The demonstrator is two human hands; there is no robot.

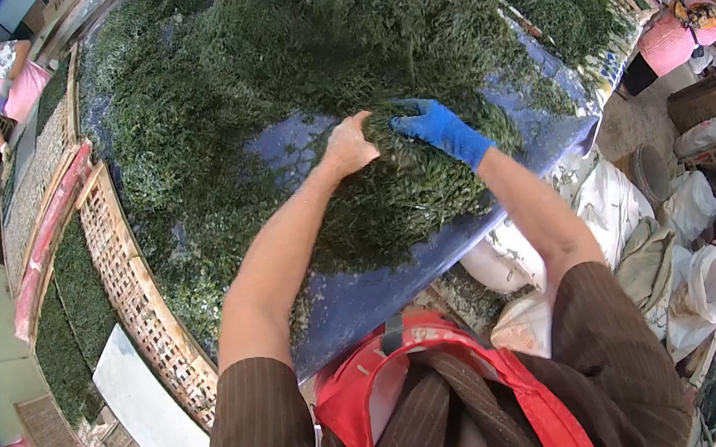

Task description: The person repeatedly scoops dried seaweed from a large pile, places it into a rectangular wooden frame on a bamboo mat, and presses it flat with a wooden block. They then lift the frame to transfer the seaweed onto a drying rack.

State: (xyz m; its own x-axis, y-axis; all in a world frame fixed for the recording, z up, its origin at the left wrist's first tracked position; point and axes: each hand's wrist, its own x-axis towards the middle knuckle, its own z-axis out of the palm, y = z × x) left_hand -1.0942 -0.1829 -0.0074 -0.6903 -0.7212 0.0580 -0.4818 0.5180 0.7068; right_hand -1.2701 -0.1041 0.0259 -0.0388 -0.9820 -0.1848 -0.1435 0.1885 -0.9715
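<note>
A large heap of stringy dark green plant matter, seaweed-like, point(324, 28) is spread over a blue sheet point(351, 304) in front of me. My left hand point(350, 146), bare, is at the near middle of the heap with its fingers curled into the strands. Close to its right, my right hand point(438, 129) wears a blue glove, its thumb and fingers spread against the same clump point(410, 193). The fingertips of both hands are partly hidden in the green, and whether they grip any strands cannot be told.
Left of the sheet stand a woven lattice frame point(128, 264), green mats point(83, 293) and a white board point(144, 397). White sacks point(611, 193) and a bucket point(648, 172) lie at the right. People in pink work at the far left point(20, 82) and right point(677, 38).
</note>
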